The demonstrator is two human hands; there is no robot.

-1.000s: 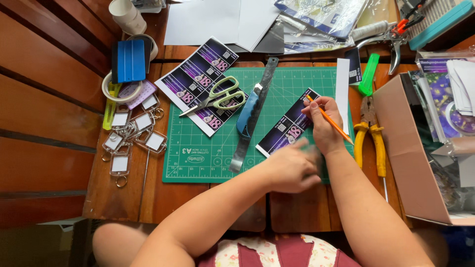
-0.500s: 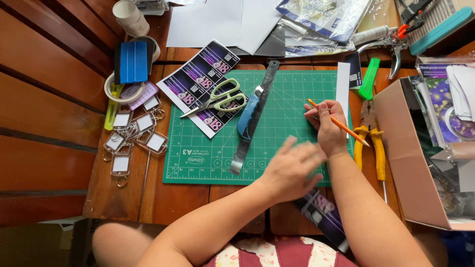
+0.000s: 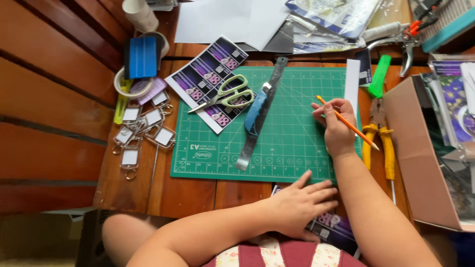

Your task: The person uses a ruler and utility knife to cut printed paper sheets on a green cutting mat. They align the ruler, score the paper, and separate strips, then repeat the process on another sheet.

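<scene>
Under your left hand (image 3: 302,205), at the near edge of the table, lies a dark printed sheet of labels (image 3: 332,228) in black and purple with pale patches; your palm presses flat on its left part. A second sheet of labels (image 3: 208,79), same colours, cut in strips, lies slanted across the top left corner of the green mat, with scissors on it. To your right stands an open brown cardboard box (image 3: 415,158). At the far edge lies a clear plastic packet (image 3: 336,15) with blue print.
</scene>
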